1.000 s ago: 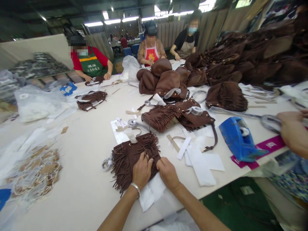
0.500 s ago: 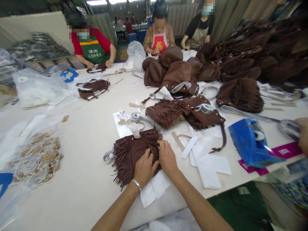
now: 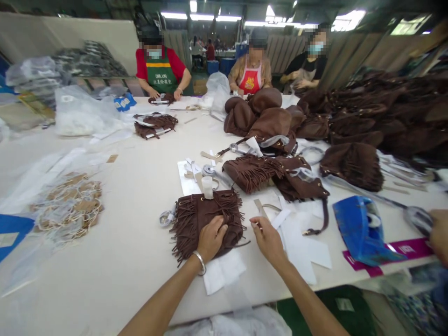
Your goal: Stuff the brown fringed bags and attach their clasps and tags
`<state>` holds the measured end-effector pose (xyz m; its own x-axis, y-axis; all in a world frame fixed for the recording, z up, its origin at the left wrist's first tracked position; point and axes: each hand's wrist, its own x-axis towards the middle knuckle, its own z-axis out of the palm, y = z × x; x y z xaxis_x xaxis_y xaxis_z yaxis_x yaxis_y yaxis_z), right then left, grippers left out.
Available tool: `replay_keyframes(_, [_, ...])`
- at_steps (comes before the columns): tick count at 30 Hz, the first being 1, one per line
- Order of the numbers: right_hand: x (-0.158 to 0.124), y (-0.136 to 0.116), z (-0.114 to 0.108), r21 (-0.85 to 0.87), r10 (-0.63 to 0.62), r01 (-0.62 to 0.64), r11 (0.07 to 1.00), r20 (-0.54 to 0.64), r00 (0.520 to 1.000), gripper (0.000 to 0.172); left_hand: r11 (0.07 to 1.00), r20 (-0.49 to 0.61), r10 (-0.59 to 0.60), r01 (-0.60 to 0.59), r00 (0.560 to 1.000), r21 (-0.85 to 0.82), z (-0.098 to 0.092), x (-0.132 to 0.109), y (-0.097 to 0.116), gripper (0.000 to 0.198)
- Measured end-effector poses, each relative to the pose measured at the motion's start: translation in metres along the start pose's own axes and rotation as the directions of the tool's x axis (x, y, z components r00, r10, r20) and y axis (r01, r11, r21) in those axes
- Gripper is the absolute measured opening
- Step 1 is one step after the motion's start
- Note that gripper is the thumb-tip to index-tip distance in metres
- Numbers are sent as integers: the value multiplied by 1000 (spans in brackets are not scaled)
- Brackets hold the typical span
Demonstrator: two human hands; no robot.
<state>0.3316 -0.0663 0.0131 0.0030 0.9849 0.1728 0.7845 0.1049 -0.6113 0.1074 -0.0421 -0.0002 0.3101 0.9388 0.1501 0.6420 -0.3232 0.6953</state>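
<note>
A dark brown fringed bag (image 3: 191, 221) lies flat in front of me, with metal eyelets along its top edge and a translucent strip (image 3: 207, 186) standing up there. My left hand (image 3: 211, 238), with a silvery bracelet at the wrist, rests on the bag's right half. Its fingers are closed on the fringe strands. Just off the bag's right side, my right hand (image 3: 269, 239) is raised with its fingers curled into a pinch. Whatever lies between those fingertips is too small to make out. White tissue paper (image 3: 224, 273) sticks out below the bag.
More brown bags (image 3: 254, 172) lie behind, and a large pile (image 3: 392, 112) fills the right. A blue tape dispenser (image 3: 357, 228) stands right of me. Tags with strings (image 3: 70, 205) are heaped at left. Several co-workers stand across the table (image 3: 150, 158); another person's hand (image 3: 439, 233) shows at far right.
My right hand has left the bag's fringe and moved right, its fingers now pinched. The left hand stays on the bag. The camera view has tilted up and turned somewhat left.
</note>
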Motion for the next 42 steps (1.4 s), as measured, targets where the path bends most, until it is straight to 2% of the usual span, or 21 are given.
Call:
replay_keyframes(3, [-24, -16, 9, -23, 2, 0, 1000, 74, 997, 14, 1000, 24, 29, -29, 999, -5, -3, -3, 5, 34])
replay_keyframes(6, [-36, -29, 25, -161, 74, -66, 985, 45, 996, 15, 992, 52, 105, -108, 993, 58, -3, -9, 13, 56])
replay_keyframes(7, [-36, -32, 30, -201, 100, -91, 975, 36, 994, 14, 987, 57, 129, -133, 990, 87, -2, -11, 15, 57])
replay_keyframes(10, [-33, -34, 38, -248, 156, -138, 959, 55, 986, 8, 979, 42, 142, -147, 989, 140, 3, -13, 17, 36])
replay_keyframes(13, [-27, -28, 38, -214, 163, -141, 967, 89, 983, 7, 983, 25, 119, -121, 993, 138, 4, -10, 13, 12])
replay_keyframes(19, [-20, -15, 25, -114, 81, -63, 991, 159, 984, 4, 993, 2, 103, -103, 995, 54, 0, -3, 2, 9])
replay_keyframes(21, [-23, -22, 23, -112, 84, -69, 991, 132, 988, 5, 996, -18, 91, -90, 996, 25, -1, -3, 1, 11])
replay_keyframes(24, [-33, -41, 27, -144, 79, -76, 987, 15, 997, 9, 998, -42, 66, -66, 997, -11, 0, -4, 1, 13])
replay_keyframes(27, [-39, -58, 36, -256, 13, -33, 966, -80, 997, 10, 998, -52, 44, -46, 998, -36, 1, -5, 1, 13])
replay_keyframes(30, [-39, -63, 47, -392, -12, -27, 920, -96, 995, 13, 998, -49, 29, -31, 998, -59, 2, -4, 1, 15])
replay_keyframes(33, [-38, -57, 56, -447, 16, -64, 892, -111, 994, 19, 997, -45, 18, -22, 999, -78, 2, -3, 0, 16])
replay_keyframes(37, [-36, -48, 57, -413, 17, -19, 911, -9, 1000, 19, 995, -35, 11, -14, 999, -94, 1, -2, -2, 20])
replay_keyframes(42, [-23, -31, 36, -276, -92, 128, 953, 137, 986, 18, 996, -24, 7, -9, 1000, -92, 0, -4, -1, 21])
